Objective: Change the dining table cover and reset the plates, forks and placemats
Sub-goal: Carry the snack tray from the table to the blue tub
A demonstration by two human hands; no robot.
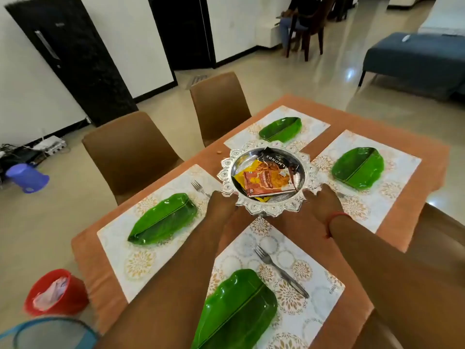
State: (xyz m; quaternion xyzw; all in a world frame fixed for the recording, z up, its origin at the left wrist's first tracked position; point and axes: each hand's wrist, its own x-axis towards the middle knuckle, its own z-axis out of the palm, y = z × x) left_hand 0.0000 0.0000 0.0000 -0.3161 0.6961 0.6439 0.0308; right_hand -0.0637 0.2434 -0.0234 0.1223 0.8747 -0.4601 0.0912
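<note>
Silver tray (pixel 264 210) of snack packets (pixel 266 181) looks rigid, smooth and tippable; left hand (pixel 222 205) and right hand (pixel 327 201) grip opposite rims, best kept level.

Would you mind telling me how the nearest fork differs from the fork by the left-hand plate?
The nearest fork lies in full view on its placemat, beside the nearest green leaf plate. Of the far fork, only the tines and part of the shaft show; the left hand hides the rest. Both forks are silver-coloured and lie with tines pointing away from the camera.
</note>
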